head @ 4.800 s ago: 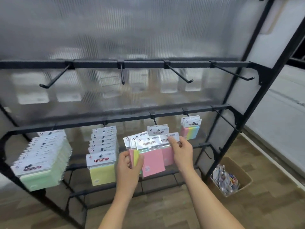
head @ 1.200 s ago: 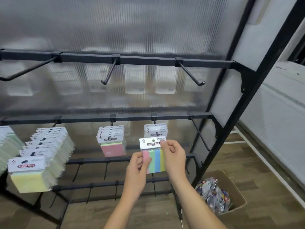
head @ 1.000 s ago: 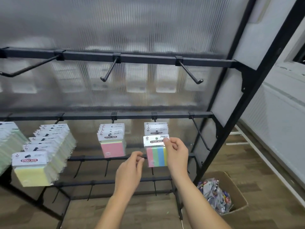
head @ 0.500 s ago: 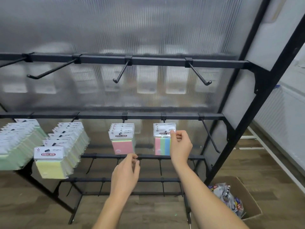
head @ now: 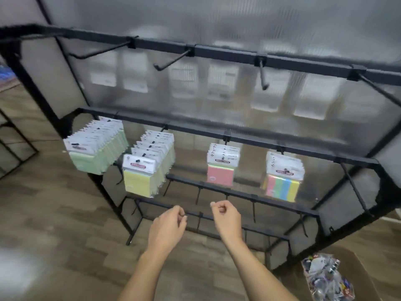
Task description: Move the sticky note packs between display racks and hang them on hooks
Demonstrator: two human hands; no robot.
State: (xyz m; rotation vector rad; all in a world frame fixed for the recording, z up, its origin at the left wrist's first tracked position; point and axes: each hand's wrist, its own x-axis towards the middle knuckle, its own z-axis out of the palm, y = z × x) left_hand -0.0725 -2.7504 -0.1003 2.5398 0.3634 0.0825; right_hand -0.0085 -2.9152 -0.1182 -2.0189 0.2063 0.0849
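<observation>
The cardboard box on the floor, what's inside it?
The cardboard box holds a heap of shiny, mixed-colour plastic packets. Whatever lies beneath them is covered, and the frame crops the box.

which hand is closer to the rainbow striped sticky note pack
Right. The right hand is below and left of the striped pack, which hangs untouched on its hook. The left hand is farther left and lower. Both are empty.
</observation>
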